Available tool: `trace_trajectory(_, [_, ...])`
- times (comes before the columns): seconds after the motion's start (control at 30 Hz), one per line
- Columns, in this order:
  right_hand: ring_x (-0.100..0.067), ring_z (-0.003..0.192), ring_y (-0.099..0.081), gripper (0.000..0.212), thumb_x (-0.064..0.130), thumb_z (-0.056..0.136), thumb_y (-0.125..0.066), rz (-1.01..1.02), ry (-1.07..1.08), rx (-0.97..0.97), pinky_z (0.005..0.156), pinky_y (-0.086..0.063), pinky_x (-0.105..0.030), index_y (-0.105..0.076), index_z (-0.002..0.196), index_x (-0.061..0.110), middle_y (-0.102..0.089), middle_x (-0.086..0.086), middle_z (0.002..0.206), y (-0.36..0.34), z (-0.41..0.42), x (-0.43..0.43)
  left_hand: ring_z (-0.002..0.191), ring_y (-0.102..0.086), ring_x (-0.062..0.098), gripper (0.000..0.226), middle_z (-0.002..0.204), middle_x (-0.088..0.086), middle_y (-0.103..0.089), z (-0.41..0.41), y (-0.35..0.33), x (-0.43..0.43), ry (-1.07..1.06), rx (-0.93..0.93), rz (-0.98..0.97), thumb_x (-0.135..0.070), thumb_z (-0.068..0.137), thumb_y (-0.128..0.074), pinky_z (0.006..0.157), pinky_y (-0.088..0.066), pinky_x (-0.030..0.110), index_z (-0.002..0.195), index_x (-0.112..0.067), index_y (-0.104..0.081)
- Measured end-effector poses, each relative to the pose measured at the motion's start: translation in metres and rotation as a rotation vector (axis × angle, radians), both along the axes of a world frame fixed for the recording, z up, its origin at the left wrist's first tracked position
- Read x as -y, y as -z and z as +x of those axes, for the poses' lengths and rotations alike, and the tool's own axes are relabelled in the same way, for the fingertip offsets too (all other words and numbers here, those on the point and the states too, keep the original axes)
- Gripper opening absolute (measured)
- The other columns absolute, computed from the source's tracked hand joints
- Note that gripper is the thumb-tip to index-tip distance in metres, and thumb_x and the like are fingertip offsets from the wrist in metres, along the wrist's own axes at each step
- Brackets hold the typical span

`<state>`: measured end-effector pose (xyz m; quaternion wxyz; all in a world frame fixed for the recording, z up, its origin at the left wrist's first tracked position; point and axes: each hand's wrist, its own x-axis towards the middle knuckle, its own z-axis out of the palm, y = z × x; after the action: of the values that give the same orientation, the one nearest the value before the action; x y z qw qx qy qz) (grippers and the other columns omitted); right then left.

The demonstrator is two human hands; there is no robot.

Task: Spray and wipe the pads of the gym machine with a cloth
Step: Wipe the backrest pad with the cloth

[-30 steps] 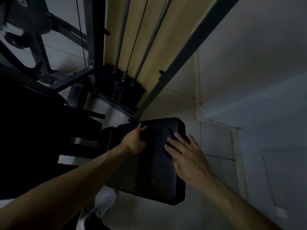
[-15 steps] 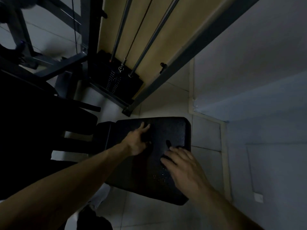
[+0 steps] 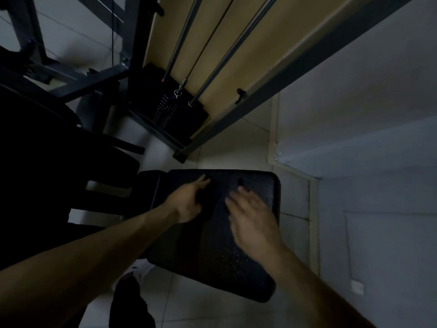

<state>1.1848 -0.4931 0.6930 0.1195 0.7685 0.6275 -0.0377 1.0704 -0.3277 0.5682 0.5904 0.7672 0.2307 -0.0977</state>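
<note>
Our right hand [image 3: 250, 216] lay flat, fingers relaxed, on the pad [image 3: 212, 259]; left hand [image 3: 186, 202] just beside it, grip too dark to tell.

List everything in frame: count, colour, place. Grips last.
seat pad: 1, black, centre; droplets on its near part
cloth: 1, dark, on the pad under both grips; outline hard to tell
weight stack: 1, black, beyond the pad
guide rods: 2, grey metal, rising from the stack
cable: 1, black, between the rods
frame beam: 1, grey, diagonal, top right
floor tiles: pale, under everything
wall: grey-blue, right
left grip: 1, bare hand, at the cloth's left edge; hold unclear
right grip: 1, bare hand, blurred, fingers flat on the cloth
</note>
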Motion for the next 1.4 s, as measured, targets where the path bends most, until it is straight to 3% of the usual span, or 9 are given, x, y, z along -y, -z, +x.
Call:
trace_trajectory(0.2, [-0.028, 0.13, -0.061, 0.065, 0.004, 0.066, -0.089, -0.04, -0.147, 0.04, 0.114, -0.043, -0.05, -0.071, 0.128, 0.013, -0.066, -0.009, 0.138, -0.007, 0.02, 0.012, 0.156, 0.008, 0.033, 0.115, 0.17, -0.004, 0.017, 0.0, 0.023, 0.0, -0.04, -0.135, -0.123, -0.045, 0.082, -0.082, 0.126, -0.011, 0.048, 0.164, -0.034, -0.003])
trace_trajectory(0.4, [-0.034, 0.115, -0.061, 0.042, -0.001, 0.086, -0.072, 0.171, 0.106, 0.083, 0.101, -0.052, -0.054, -0.069, 0.127, 0.007, -0.066, -0.015, 0.125, 0.022, 0.058, -0.059, 0.157, 0.01, 0.029, 0.115, 0.169, -0.009, 0.019, -0.007, 0.04, 0.003, -0.055, -0.096, -0.157, -0.05, 0.08, -0.082, 0.126, -0.007, 0.051, 0.162, -0.042, -0.001])
trace_trajectory(0.5, [-0.037, 0.121, -0.061, 0.054, 0.001, 0.08, -0.074, 0.088, -0.045, 0.065, 0.106, -0.052, -0.052, -0.067, 0.133, 0.009, -0.064, -0.016, 0.132, 0.034, 0.009, -0.025, 0.157, 0.009, 0.03, 0.115, 0.169, -0.008, 0.018, -0.007, 0.041, 0.002, -0.047, -0.086, -0.156, -0.051, 0.08, -0.082, 0.126, -0.007, 0.051, 0.162, -0.043, -0.001])
trace_trajectory(0.63, [-0.028, 0.114, -0.065, 0.05, 0.02, 0.086, -0.044, -0.097, -0.206, -0.063, 0.103, -0.052, -0.043, -0.065, 0.131, 0.018, -0.068, -0.006, 0.123, 0.033, -0.039, 0.017, 0.157, 0.009, 0.031, 0.115, 0.169, -0.008, 0.018, -0.006, 0.044, 0.004, -0.035, -0.069, -0.135, -0.054, 0.08, -0.08, 0.125, -0.006, 0.05, 0.162, -0.042, -0.001])
trace_trajectory(0.83, [-0.036, 0.1, -0.064, 0.033, 0.0, 0.082, -0.076, 0.134, 0.019, 0.087, 0.082, -0.047, -0.045, -0.075, 0.113, 0.012, -0.071, -0.011, 0.119, 0.019, 0.059, -0.061, 0.157, 0.008, 0.028, 0.114, 0.169, -0.01, 0.017, -0.012, 0.049, 0.005, -0.034, -0.047, -0.105, -0.058, 0.081, -0.078, 0.126, -0.005, 0.048, 0.162, -0.044, 0.001])
trace_trajectory(0.97, [-0.037, 0.102, -0.058, 0.042, 0.003, 0.08, -0.079, 0.075, 0.094, 0.171, 0.083, -0.046, -0.045, -0.072, 0.121, 0.01, -0.067, -0.011, 0.125, 0.039, 0.033, -0.067, 0.156, 0.003, 0.02, 0.104, 0.171, -0.009, 0.01, -0.015, 0.051, 0.003, -0.053, -0.026, -0.16, -0.043, 0.086, -0.079, 0.126, -0.004, 0.043, 0.162, -0.04, -0.009])
trace_trajectory(1.07, [-0.033, 0.112, -0.055, 0.056, 0.021, 0.08, -0.078, -0.093, -0.042, 0.063, 0.089, -0.047, -0.047, -0.065, 0.133, 0.011, -0.059, -0.01, 0.139, 0.048, -0.02, -0.032, 0.157, -0.014, 0.024, 0.068, 0.171, -0.001, -0.01, -0.019, 0.056, -0.004, -0.159, 0.111, -0.316, -0.016, 0.097, -0.067, 0.128, -0.017, 0.045, 0.153, -0.035, -0.034])
trace_trajectory(1.23, [-0.033, 0.114, -0.06, 0.064, 0.012, 0.066, -0.086, -0.18, -0.243, 0.041, 0.091, -0.051, -0.046, -0.07, 0.128, 0.014, -0.064, -0.01, 0.135, 0.042, -0.004, -0.027, 0.157, -0.008, 0.019, 0.099, 0.171, -0.005, 0.003, -0.027, 0.054, -0.006, -0.029, -0.002, -0.084, -0.018, 0.087, -0.079, 0.127, -0.013, 0.033, 0.163, -0.027, -0.016])
trace_trajectory(1.4, [-0.039, 0.105, -0.06, 0.048, -0.001, 0.078, -0.076, 0.066, 0.08, 0.184, 0.084, -0.045, -0.047, -0.073, 0.124, 0.013, -0.068, -0.013, 0.125, 0.038, 0.051, -0.088, 0.157, -0.003, 0.02, 0.105, 0.171, -0.006, 0.007, -0.029, 0.058, -0.001, -0.024, -0.007, -0.03, -0.03, 0.087, -0.08, 0.128, -0.012, 0.042, 0.163, -0.032, -0.009])
